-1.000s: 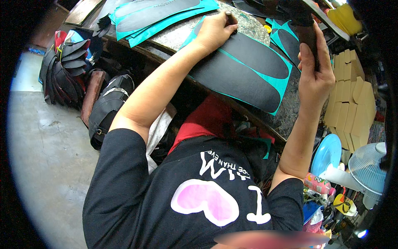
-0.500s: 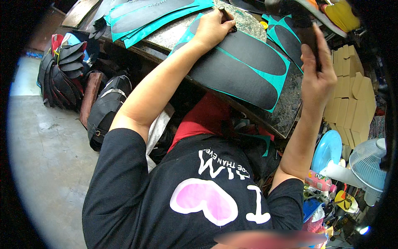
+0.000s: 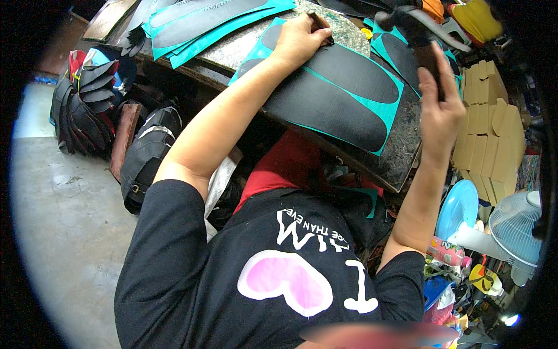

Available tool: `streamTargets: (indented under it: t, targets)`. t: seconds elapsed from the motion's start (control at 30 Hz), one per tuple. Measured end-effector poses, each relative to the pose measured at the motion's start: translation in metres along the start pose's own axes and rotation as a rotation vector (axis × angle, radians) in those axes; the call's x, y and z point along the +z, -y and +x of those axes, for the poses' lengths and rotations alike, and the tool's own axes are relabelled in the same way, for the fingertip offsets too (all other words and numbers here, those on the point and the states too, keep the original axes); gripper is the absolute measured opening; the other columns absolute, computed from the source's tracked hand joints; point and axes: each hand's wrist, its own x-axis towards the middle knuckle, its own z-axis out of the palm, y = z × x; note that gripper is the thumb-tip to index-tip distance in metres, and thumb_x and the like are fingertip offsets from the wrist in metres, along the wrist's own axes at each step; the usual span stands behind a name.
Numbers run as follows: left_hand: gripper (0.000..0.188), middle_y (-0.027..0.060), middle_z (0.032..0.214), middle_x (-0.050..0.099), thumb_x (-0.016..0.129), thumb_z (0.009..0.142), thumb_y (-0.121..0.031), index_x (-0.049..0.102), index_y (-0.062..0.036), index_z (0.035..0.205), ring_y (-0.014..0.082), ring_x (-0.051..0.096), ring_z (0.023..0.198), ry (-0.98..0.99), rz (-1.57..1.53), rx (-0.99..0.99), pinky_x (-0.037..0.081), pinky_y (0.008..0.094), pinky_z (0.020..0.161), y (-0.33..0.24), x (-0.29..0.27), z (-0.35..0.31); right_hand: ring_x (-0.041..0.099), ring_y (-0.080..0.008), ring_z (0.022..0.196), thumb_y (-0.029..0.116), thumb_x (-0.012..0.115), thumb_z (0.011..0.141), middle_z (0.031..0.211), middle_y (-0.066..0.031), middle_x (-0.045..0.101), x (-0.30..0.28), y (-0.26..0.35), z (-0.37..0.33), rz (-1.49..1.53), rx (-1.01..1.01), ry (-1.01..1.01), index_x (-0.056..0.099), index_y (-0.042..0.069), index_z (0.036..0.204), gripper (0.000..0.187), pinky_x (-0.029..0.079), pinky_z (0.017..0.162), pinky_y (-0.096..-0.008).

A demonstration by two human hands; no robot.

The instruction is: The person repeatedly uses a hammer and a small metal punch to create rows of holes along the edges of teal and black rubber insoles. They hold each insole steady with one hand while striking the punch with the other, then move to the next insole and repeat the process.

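Note:
A teal sheet with black sole-shaped pieces (image 3: 340, 107) on it lies across the work table. My left hand (image 3: 296, 42) is closed round a short dark punch-like tool (image 3: 317, 23), its lower end at the far edge of one black shape. Fingers partly hide that tool. Raised above the table's right side, my right hand (image 3: 443, 110) grips a hammer (image 3: 427, 49) by its dark handle. The hammer's head is slightly blurred, up and left of the hand. Behind it is another teal sheet with black shapes (image 3: 390, 43).
A stack of similar teal sheets (image 3: 215, 26) sits at the table's far left on a pale speckled slab (image 3: 250, 36). Cardboard boxes (image 3: 485, 134) and a fan (image 3: 514, 227) stand at right. On the left are a bundle of black pieces (image 3: 87, 107) and a black bag (image 3: 145, 157).
My right hand and the hammer have shifted slightly, with the hammer head tilting left and a little lower. My left hand keeps its place with the tool on the sheet.

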Motion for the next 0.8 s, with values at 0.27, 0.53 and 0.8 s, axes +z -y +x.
streamTargets:
  t: [0.27,0.53,0.8]
  targets:
    - [0.015,0.0213,0.078,0.066,0.065,0.087,-0.015,0.058,-0.0053,0.095,0.0391,0.067,0.079,0.06,0.426,0.579,0.053,0.0475,0.071,-0.016,0.009,-0.007,0.071,-0.0295,0.096,0.026,0.069,0.091,0.113,-0.012,0.07,0.023,0.008,-0.009,-0.213,0.035,0.159,0.063,0.024,0.131,0.04,0.056,0.079,-0.035]
    - [0.012,0.0109,0.082,0.072,0.071,0.086,-0.012,0.068,-0.0029,0.094,0.0182,0.071,0.072,0.055,-0.105,0.049,0.056,0.0305,0.07,-0.007,0.011,-0.002,0.067,-0.0131,0.103,0.017,0.069,0.092,0.12,-0.0091,0.07,-0.007,0.001,0.003,-0.005,0.008,-0.023,0.065,0.016,0.13,0.038,0.051,0.088,-0.0288]
    - [0.019,0.0171,0.087,0.071,0.07,0.089,-0.019,0.063,-0.0035,0.096,0.0347,0.07,0.08,0.077,0.45,0.488,0.055,0.0389,0.071,-0.019,0.02,-0.011,0.07,-0.0273,0.101,0.024,0.068,0.093,0.118,-0.0128,0.069,0.019,0.005,-0.01,-0.085,0.133,0.175,0.06,0.023,0.135,0.043,0.054,0.084,-0.0335]
